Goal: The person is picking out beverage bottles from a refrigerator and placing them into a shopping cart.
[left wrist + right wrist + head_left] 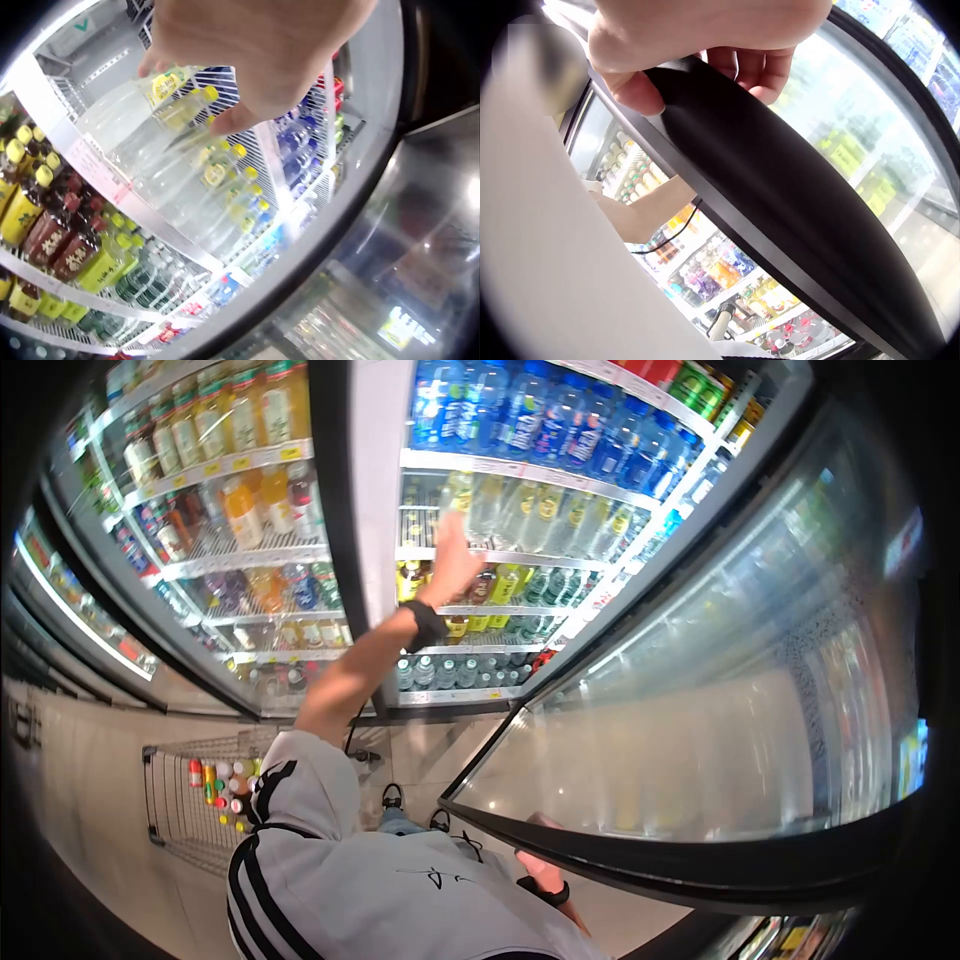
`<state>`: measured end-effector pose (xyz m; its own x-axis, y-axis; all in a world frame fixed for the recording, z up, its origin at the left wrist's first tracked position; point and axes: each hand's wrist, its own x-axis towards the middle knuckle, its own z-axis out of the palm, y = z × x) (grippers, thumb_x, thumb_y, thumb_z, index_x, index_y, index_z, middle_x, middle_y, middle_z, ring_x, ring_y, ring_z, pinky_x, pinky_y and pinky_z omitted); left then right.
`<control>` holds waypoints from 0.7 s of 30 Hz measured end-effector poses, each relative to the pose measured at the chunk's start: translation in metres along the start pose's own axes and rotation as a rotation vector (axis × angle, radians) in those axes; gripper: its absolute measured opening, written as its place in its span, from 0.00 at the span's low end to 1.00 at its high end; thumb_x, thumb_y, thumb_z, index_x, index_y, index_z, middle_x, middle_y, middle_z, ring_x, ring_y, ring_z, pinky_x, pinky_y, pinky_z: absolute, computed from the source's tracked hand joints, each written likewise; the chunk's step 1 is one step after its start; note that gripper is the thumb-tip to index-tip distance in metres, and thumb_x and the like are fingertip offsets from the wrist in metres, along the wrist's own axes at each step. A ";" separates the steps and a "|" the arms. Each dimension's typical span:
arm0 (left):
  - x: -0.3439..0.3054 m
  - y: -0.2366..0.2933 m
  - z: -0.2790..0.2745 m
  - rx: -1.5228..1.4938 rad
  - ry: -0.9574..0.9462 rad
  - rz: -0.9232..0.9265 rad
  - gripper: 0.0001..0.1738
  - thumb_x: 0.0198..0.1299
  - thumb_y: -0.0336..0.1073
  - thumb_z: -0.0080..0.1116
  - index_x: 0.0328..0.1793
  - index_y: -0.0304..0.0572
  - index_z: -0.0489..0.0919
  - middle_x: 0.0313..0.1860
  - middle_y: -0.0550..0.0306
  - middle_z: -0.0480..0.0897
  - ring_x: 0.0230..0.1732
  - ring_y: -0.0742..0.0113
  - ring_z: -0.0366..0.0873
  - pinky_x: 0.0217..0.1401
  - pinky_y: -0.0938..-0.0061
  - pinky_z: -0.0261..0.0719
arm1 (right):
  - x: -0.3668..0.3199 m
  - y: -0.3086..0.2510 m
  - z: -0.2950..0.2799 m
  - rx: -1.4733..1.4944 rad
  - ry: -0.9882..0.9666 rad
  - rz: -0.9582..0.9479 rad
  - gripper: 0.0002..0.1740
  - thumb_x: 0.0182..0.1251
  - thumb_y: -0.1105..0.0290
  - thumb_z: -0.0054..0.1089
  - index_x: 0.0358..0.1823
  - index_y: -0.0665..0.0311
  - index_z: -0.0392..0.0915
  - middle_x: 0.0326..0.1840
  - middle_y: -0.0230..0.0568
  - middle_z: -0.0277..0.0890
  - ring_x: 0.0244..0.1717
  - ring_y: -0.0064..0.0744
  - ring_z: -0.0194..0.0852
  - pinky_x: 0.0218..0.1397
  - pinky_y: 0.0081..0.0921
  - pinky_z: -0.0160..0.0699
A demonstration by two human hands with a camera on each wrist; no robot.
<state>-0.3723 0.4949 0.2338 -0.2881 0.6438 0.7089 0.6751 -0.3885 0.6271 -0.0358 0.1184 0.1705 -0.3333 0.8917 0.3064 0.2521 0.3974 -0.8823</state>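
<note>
My left hand [455,565] reaches into a lit drinks cooler, at a row of clear bottles with yellow caps. In the left wrist view its fingers [152,61] are at the far side of the end bottle [166,87], near its yellow label. The thumb [234,120] stands spread away from that bottle, over the neighbouring ones [215,174]. My palm hides the end bottle's cap. Low on the right, my right hand [543,870] grips the black edge [780,161] of the opened glass door [690,740], thumb on one side and fingers on the other.
Blue-labelled bottles [525,410] fill the shelf above; yellow and dark-brown bottles [49,240] stand below. The cooler's white side post [375,490] rises left of my arm. A wire shopping cart [160,800] holding several drinks stands on the floor at my left.
</note>
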 end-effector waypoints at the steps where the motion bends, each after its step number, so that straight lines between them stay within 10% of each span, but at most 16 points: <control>1: -0.030 0.022 -0.018 -0.154 -0.075 -0.046 0.33 0.51 0.28 0.66 0.63 0.32 0.66 0.56 0.33 0.71 0.62 0.36 0.68 0.65 0.55 0.67 | -0.003 0.003 0.006 0.047 0.019 0.069 0.06 0.46 0.76 0.55 0.25 0.69 0.70 0.22 0.35 0.64 0.24 0.30 0.60 0.29 0.27 0.62; 4: -0.130 0.060 -0.075 -0.249 -0.218 -0.100 0.20 0.49 0.22 0.61 0.50 0.35 0.73 0.48 0.43 0.75 0.54 0.40 0.75 0.57 0.59 0.72 | 0.005 -0.009 0.029 0.073 0.001 0.098 0.04 0.53 0.78 0.59 0.32 0.68 0.79 0.27 0.38 0.75 0.30 0.31 0.72 0.36 0.30 0.74; 7: -0.215 0.070 -0.142 -0.356 -0.119 -0.190 0.07 0.57 0.22 0.58 0.42 0.34 0.78 0.46 0.52 0.81 0.45 0.66 0.81 0.44 0.74 0.81 | 0.032 -0.013 0.058 0.167 0.087 0.095 0.11 0.44 0.82 0.62 0.32 0.66 0.79 0.35 0.34 0.77 0.35 0.30 0.74 0.43 0.27 0.74; 10: -0.293 0.048 -0.210 -0.213 0.023 -0.570 0.06 0.58 0.25 0.59 0.42 0.35 0.80 0.40 0.53 0.82 0.39 0.66 0.82 0.41 0.74 0.81 | 0.079 -0.016 0.083 -0.116 0.091 -0.296 0.12 0.46 0.83 0.66 0.35 0.66 0.81 0.35 0.39 0.79 0.37 0.32 0.76 0.47 0.30 0.74; 21: -0.534 0.089 -0.394 0.447 0.387 -1.219 0.09 0.55 0.31 0.58 0.39 0.34 0.81 0.27 0.50 0.82 0.30 0.60 0.82 0.36 0.67 0.77 | 0.234 0.011 0.199 0.193 0.001 -0.118 0.13 0.57 0.67 0.74 0.32 0.67 0.77 0.22 0.29 0.69 0.25 0.21 0.61 0.32 0.23 0.65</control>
<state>-0.4263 -0.1429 0.0380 -0.9776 0.1676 -0.1273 -0.0055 0.5844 0.8115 -0.2920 0.2882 0.1617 -0.3494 0.8417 0.4117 0.0325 0.4500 -0.8924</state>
